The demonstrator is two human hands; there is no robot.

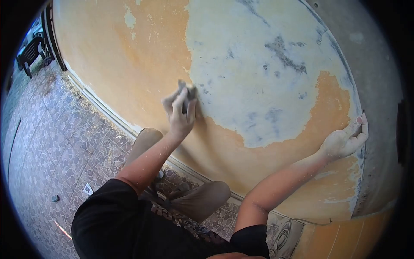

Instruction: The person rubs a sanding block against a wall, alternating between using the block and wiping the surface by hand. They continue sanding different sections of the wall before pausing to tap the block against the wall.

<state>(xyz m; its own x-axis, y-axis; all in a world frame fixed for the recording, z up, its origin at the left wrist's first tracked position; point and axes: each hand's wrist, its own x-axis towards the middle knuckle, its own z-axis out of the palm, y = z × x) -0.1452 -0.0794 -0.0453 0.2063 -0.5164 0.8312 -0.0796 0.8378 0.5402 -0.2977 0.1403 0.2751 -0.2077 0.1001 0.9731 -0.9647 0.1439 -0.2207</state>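
Observation:
My left hand (180, 113) is closed round a small dark grey block (188, 96), held against the orange wall (142, 64) near the border of a pale patch (233, 69). The fingers are wrapped over the block and partly hide it. At the wall's right edge, my right hand (345, 139) rests with its fingers bent round the corner. Whether anything is between those fingers is too small to tell. Bare grey marks (286, 56) show in the pale patch, and an orange area remains inside its right side.
A patterned tile floor (47, 142) lies at the left, with dust along the wall's base. A dark plastic chair (31, 54) stands at the far upper left. A coiled cable (282, 239) and a small dark block (55, 198) lie on the floor. My bent knees are near the wall.

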